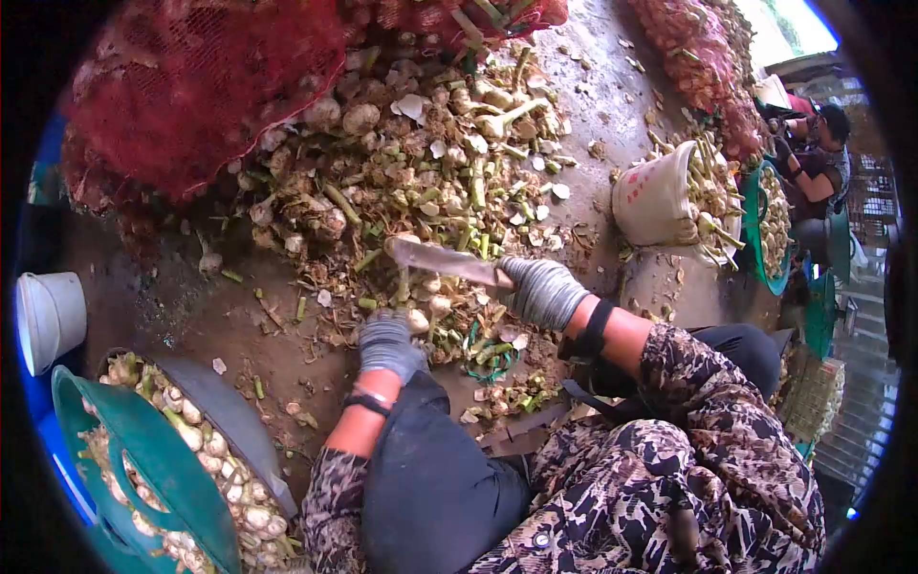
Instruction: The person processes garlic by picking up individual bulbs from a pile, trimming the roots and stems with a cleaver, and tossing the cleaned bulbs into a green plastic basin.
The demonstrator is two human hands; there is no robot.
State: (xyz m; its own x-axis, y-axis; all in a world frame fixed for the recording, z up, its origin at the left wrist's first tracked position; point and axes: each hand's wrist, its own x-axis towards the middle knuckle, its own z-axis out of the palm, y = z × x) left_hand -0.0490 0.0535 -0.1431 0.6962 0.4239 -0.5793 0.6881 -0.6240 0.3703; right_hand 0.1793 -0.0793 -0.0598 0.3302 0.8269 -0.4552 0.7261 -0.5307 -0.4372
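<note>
My right hand (545,292), in a grey glove, is closed round the handle of a knife (445,260). The blade points left, over a heap of garlic bulbs, cut stems and dry skins (430,182). Below and left of the blade, my left hand (387,344), also gloved, has its fingers curled beside a garlic bulb (418,320). A stem stands upright between this hand and the blade. Whatever those left fingers grip is too small and partly hidden to make out.
Red mesh sacks (210,96) lie at the upper left. A green basket (143,459) of garlic stands lower left, near a white bucket (53,320). Right of the heap is a bucket (655,201) of stemmed garlic. Another person (818,158) sits at the far right.
</note>
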